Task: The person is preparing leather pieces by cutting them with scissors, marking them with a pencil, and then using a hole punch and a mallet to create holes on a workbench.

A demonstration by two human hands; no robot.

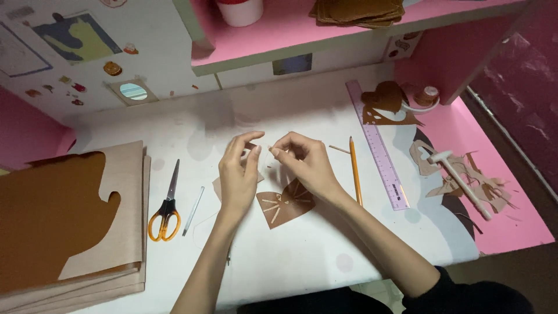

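My left hand (238,174) and my right hand (305,163) meet above the middle of the white desk (302,256). Each pinches something small and thin at the fingertips; a pale thread seems to run between them, too fine to tell for sure. Just below the hands lies a brown heart-shaped piece (286,206) with short pale strips laid across it. A small pale sliver (339,149) rests to the right of my right hand.
Orange-handled scissors (165,206) and a thin metal rod (193,210) lie left of the hands. A pencil (355,171) and purple ruler (378,145) lie to the right. Brown sheets (64,221) are stacked far left. Scraps and a white hammer (462,183) sit far right.
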